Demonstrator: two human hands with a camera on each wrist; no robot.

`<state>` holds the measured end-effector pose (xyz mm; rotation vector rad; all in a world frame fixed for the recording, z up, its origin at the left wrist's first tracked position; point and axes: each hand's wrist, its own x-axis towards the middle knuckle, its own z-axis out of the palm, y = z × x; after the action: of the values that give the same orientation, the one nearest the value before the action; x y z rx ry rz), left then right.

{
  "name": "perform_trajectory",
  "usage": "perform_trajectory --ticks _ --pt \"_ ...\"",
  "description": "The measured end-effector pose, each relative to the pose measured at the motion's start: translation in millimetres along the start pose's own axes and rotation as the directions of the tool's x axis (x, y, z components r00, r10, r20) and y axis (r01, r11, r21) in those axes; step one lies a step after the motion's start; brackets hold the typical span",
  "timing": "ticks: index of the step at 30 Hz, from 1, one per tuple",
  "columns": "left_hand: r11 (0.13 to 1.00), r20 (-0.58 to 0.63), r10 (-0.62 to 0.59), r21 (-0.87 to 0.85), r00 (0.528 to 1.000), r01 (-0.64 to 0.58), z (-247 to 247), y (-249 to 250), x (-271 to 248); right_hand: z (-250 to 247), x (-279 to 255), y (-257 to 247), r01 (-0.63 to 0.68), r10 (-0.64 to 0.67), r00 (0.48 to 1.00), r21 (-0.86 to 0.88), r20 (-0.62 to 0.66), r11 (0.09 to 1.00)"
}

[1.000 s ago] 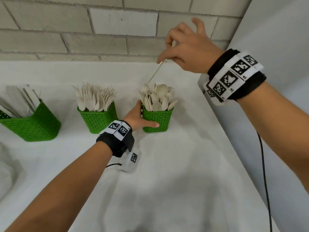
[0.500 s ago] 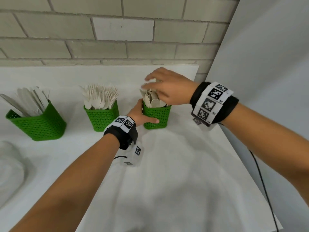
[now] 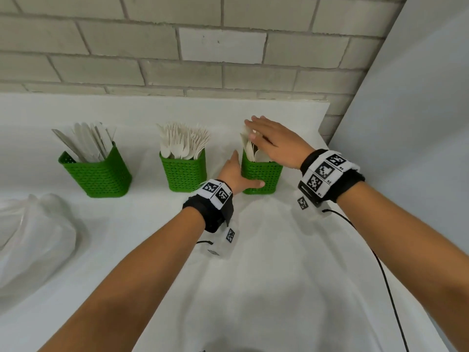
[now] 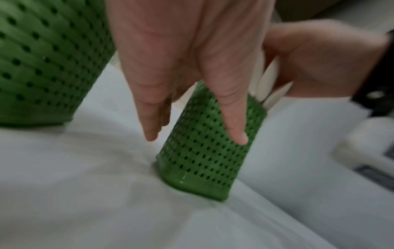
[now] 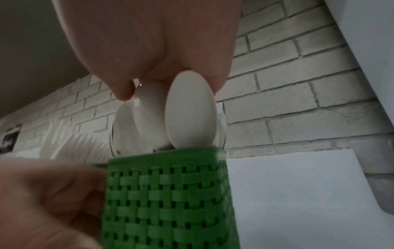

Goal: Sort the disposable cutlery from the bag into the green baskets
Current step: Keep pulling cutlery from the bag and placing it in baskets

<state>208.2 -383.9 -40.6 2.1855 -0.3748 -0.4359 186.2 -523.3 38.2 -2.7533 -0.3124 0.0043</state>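
Note:
Three green baskets stand in a row on the white table. The left one (image 3: 97, 174) holds knives, the middle one (image 3: 184, 174) forks, the right one (image 3: 264, 175) spoons (image 3: 250, 148). My left hand (image 3: 239, 174) grips the spoon basket (image 4: 209, 143), thumb across its front and fingers along its left side. Flat on top of the spoon bowls (image 5: 189, 109) lies my right hand (image 3: 269, 139), fingers straight, holding nothing. From the right wrist view the palm (image 5: 149, 42) presses on the spoon tips above the basket (image 5: 168, 202).
A crumpled clear plastic bag (image 3: 33, 237) lies at the table's left edge. A brick wall (image 3: 203, 47) runs behind the baskets. A grey panel (image 3: 406, 123) bounds the table on the right. A black cable (image 3: 380, 270) trails from my right wrist.
My right hand came down from high above the spoon basket, where it pinched a spoon, and now lies flat on the spoons. The left hand has kept its hold on the basket.

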Motion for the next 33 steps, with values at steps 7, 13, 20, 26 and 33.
perform_trajectory --ticks 7,13,20,26,33 --pt "0.987 -0.113 0.07 -0.135 0.991 -0.085 -63 -4 -92 -21 -13 -45 0.195 -0.156 0.947 0.118 -0.281 0.974" --pt "0.976 -0.483 0.025 -0.177 0.875 -0.125 -170 -15 -172 -11 -17 -143 0.42 -0.362 0.906 0.555 -0.219 0.718" --pt "0.955 -0.662 -0.282 -0.121 0.695 0.272 -263 -112 -301 68 9 -256 0.259 -0.496 0.854 0.698 0.157 0.667" --pt "0.733 -0.338 -0.471 0.365 0.815 0.575 -265 -183 -286 146 33 -350 0.38 -0.547 0.739 0.427 0.392 0.82" --pt "0.595 -0.275 -0.444 0.622 0.853 0.509 -265 -220 -268 176 53 -365 0.531 -0.306 0.74 -0.242 0.598 0.812"
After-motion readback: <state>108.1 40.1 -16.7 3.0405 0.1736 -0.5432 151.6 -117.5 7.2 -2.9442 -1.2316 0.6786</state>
